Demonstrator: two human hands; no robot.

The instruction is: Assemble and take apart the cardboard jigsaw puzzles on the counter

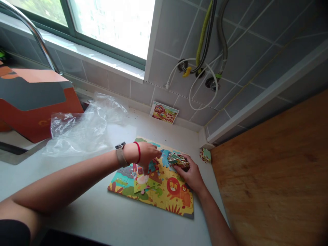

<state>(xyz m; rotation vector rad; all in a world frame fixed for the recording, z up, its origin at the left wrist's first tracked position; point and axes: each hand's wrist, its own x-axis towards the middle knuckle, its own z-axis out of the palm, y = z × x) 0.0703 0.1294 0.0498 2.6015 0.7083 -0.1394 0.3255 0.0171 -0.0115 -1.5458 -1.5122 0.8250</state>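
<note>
We see two bare forearms reaching in over a jigsaw puzzle (164,194), which lies flat on a pale counter (89,218), close to the wall and partly assembled, with a lion at its lower right.

The left arm crosses from the left, almost level, with the left hand (147,155) arched palm-down over the puzzle's upper middle. Its fingers (153,152) curl downward, and we cannot tell whether they grip anything. Just below them, one loose piece (145,182) lies askew on the puzzle. That wrist carries one watch (120,153) with a pale strap and one red band (138,152).

The right arm rises from the lower right, with the right hand (191,174) resting at the puzzle's right side. Its fingers (185,159) curl partly closed around one small stack of pieces (178,160), holding it just above the puzzle.

Beyond the puzzle's right corner, we count one more small pile of pieces (205,154) by the wall. One picture card (164,112) leans against the tiles behind the puzzle. To the left lie one crumpled plastic bag (84,126) and one orange-and-grey box (33,102), under a curved faucet (33,30). A wooden board (269,171) stands along the right side.
</note>
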